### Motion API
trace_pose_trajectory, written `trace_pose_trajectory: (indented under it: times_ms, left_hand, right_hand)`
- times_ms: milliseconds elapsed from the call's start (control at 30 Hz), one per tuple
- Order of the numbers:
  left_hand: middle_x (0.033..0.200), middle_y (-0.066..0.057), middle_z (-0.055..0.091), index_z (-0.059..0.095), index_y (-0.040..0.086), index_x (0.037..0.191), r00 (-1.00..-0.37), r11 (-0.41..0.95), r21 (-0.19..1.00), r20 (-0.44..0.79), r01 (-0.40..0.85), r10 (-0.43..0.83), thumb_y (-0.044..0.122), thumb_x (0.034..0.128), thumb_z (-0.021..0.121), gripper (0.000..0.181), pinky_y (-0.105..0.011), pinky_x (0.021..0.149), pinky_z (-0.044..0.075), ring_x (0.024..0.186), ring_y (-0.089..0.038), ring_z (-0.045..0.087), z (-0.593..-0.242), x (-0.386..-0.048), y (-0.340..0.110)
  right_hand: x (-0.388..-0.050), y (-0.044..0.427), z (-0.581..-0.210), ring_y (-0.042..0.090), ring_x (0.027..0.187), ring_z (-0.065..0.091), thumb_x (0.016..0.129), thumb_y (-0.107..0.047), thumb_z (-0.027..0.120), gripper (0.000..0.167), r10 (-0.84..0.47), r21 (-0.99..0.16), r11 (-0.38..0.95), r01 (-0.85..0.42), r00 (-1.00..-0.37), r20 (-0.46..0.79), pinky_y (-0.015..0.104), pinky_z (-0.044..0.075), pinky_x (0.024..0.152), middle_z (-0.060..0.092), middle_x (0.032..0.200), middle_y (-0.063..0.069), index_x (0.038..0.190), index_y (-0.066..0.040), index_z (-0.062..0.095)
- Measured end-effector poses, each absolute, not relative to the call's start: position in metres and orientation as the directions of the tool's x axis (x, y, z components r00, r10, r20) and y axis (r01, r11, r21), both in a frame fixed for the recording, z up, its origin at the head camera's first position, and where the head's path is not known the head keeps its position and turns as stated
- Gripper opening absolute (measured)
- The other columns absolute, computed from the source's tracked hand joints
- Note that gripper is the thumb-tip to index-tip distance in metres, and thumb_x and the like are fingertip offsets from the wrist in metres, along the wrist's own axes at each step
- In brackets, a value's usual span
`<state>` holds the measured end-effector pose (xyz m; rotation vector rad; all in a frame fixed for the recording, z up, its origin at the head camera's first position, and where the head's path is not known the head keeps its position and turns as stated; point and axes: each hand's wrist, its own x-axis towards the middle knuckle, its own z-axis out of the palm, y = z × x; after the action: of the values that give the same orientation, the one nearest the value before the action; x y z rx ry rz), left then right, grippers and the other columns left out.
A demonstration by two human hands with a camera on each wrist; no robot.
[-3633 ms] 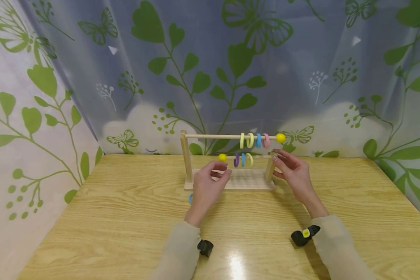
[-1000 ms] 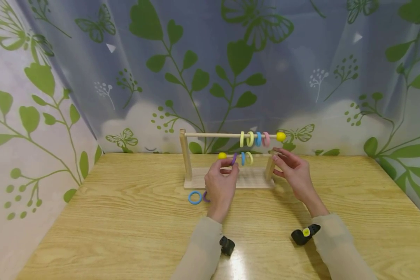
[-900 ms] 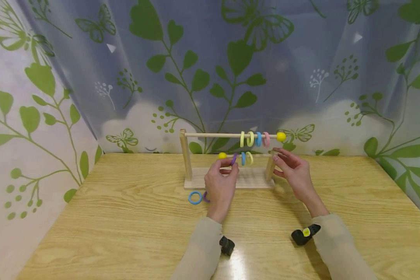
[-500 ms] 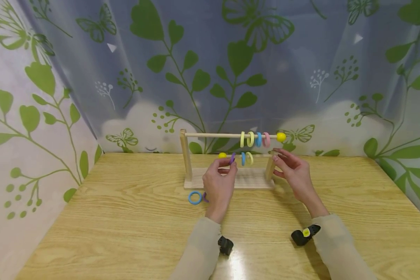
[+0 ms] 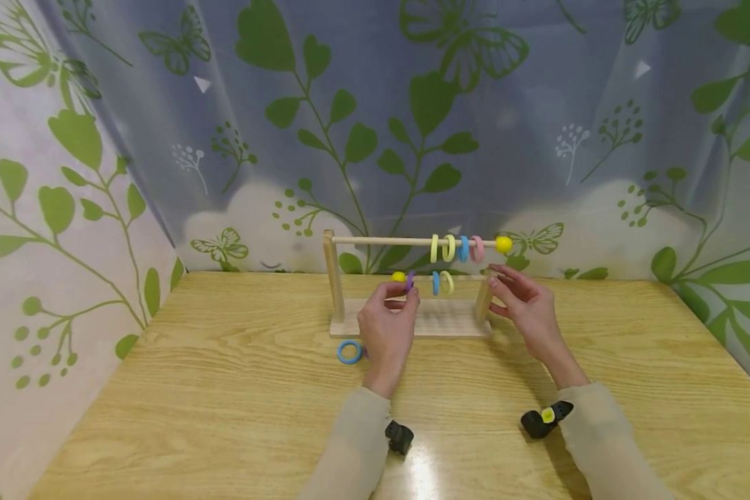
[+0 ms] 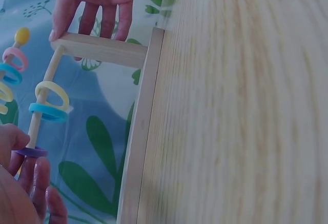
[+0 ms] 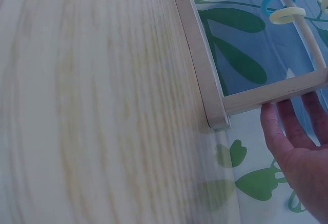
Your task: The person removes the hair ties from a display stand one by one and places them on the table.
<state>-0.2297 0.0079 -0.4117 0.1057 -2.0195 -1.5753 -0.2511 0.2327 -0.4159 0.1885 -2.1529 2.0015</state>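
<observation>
At the bead end of the lower rod (image 6: 52, 67), the left hand (image 5: 387, 323) pinches the purple ring (image 5: 410, 280), shifted away from the blue ring (image 5: 436, 282) to beside the yellow bead (image 5: 397, 276), so little travel seems left; the right hand (image 5: 528, 305) grips the right post (image 5: 484, 303).

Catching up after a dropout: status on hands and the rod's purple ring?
Left hand pinching purple ring on lower rod. Right hand gripping right post. Possible block: yellow ball at rod's free end.
</observation>
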Motion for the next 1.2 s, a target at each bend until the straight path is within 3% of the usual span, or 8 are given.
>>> trace_pose_trajectory:
  times_ms: [567,1200]
  left_hand:
    - [0.093,-0.003,0.080,0.076,0.011,0.093,-0.821,0.307,0.913,0.384,0.270,-0.422,0.022,0.0871,0.080,0.013,-0.029,0.062,0.057,0.071,-0.020,0.074,-0.414,-0.231,-0.001]
    - [0.097,-0.004,0.077,0.077,0.012,0.093,-0.801,0.339,0.907,0.391,0.251,-0.454,0.022,0.0857,0.081,0.013,-0.032,0.066,0.055,0.075,-0.023,0.073,-0.414,-0.234,-0.010]
  right_hand:
    - [-0.252,0.233,-0.417,-0.002,0.104,0.071,0.099,-0.024,0.069,0.048,0.042,-0.972,0.045,-0.231,-0.972,0.233,0.024,0.061,0.077,0.072,0.118,-0.013,0.141,-0.002,0.059]
    - [-0.252,0.233,-0.418,-0.002,0.104,0.071,0.099,-0.022,0.068,0.048,0.038,-0.970,0.022,-0.243,-0.969,0.243,0.025,0.062,0.077,0.072,0.115,-0.018,0.141,-0.001,0.059]
